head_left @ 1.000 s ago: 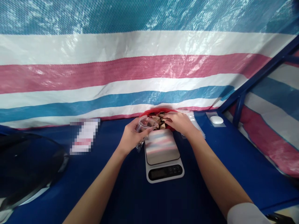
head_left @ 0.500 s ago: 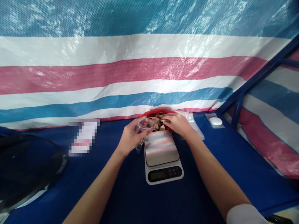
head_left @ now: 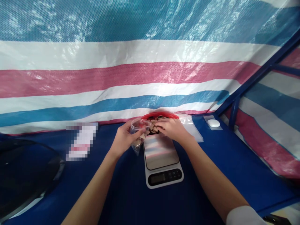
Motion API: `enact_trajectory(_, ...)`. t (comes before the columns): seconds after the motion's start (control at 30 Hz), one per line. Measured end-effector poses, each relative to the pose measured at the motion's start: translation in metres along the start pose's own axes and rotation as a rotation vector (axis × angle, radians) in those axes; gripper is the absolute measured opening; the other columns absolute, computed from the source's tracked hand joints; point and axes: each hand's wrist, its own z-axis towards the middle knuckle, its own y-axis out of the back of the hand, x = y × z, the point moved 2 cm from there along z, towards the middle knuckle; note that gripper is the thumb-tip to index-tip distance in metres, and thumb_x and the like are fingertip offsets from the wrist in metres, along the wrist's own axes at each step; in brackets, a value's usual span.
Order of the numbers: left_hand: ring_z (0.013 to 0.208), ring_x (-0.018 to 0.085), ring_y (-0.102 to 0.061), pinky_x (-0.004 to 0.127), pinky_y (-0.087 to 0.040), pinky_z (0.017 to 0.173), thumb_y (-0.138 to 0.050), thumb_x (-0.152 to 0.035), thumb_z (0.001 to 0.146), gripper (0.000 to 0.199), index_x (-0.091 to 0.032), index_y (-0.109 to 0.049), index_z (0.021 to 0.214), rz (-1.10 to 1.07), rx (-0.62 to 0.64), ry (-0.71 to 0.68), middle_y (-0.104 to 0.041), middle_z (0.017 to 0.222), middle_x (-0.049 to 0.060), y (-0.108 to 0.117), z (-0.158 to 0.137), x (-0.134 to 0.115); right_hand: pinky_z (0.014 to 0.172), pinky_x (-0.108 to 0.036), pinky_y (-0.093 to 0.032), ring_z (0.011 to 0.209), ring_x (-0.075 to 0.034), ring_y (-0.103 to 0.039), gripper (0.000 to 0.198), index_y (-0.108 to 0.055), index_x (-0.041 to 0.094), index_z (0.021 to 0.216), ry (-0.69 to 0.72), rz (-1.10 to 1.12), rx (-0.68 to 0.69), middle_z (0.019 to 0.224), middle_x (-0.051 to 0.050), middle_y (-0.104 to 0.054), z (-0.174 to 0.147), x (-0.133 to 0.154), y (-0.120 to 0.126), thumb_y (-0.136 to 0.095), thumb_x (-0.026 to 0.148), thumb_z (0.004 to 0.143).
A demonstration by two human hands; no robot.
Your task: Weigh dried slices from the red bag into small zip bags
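My left hand (head_left: pixel 123 139) grips a clear plastic bag (head_left: pixel 137 145) by its rim, with the mouth spread wide and a few pale pieces inside. Just right of it, a red container (head_left: pixel 167 115) holds brown and cream dried slices (head_left: pixel 153 127). Over these slices, my right hand (head_left: pixel 172 128) is closed, fingertips pinched on some of them near the bag's mouth. Below both hands lies a white kitchen scale (head_left: pixel 161 153) with a shiny plate and a dark display; nothing rests on its plate.
Flat clear bags (head_left: pixel 193 128) lie right of the red container. Farther right, a white oval object (head_left: pixel 213 123) sits on a small clear bag. A blurred-out paper (head_left: pixel 82 142) and a large dark round object (head_left: pixel 28 175) are at left. Striped sheeting (head_left: pixel 131 72) hangs behind the blue table (head_left: pixel 225 165).
My right hand has moved left from the slices toward the mouth of the bag. The bag now hangs more in view, with pieces visible in it. The whole view has shifted slightly.
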Motion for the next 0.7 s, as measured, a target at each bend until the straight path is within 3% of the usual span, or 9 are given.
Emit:
enact_trajectory(0.13, 0.106, 0.031, -0.073, 0.041, -0.059, 0.095, -0.082, -0.052, 0.073, 0.054, -0.021, -0.074, 0.117, 0.031, 0.014, -0.02, -0.079, 0.109, 0.007, 0.011, 0.001, -0.007, 0.087, -0.032, -0.05, 0.117, -0.024, -0.066, 0.032, -0.076, 0.025, 0.115, 0.075, -0.04, 0.019, 0.132, -0.004, -0.071, 0.004, 0.01, 0.0, -0.047, 0.023, 0.103)
enact_trajectory(0.33, 0.097, 0.031, -0.074, 0.04, -0.062, 0.08, -0.083, -0.055, 0.071, 0.062, -0.02, -0.073, 0.122, 0.052, 0.033, 0.044, -0.079, 0.107, 0.01, 0.029, 0.003, -0.007, 0.08, -0.032, -0.049, 0.104, -0.023, -0.07, 0.033, -0.074, 0.027, 0.12, 0.124, -0.043, 0.09, 0.126, -0.004, -0.074, 0.021, 0.025, 0.001, -0.047, 0.021, 0.102)
enact_trajectory(0.5, 0.106, 0.033, -0.072, 0.045, -0.057, 0.094, -0.083, -0.057, 0.071, 0.062, -0.019, -0.074, 0.12, 0.104, 0.052, 0.036, -0.078, 0.111, 0.01, 0.036, 0.005, -0.005, 0.076, -0.032, -0.048, 0.111, -0.025, -0.065, 0.031, -0.075, 0.021, 0.111, 0.144, -0.083, 0.115, 0.12, -0.007, -0.075, 0.034, 0.027, -0.017, -0.045, 0.022, 0.102)
enact_trajectory(0.7, 0.109, 0.033, -0.071, 0.046, -0.055, 0.098, -0.081, -0.058, 0.072, 0.063, -0.02, -0.073, 0.121, 0.104, 0.057, 0.016, -0.078, 0.113, 0.01, 0.036, 0.006, -0.001, 0.075, -0.036, -0.048, 0.113, -0.029, -0.061, 0.028, -0.074, 0.019, 0.104, 0.173, -0.108, 0.102, 0.119, -0.011, -0.073, 0.039, 0.031, -0.025, -0.048, 0.029, 0.1)
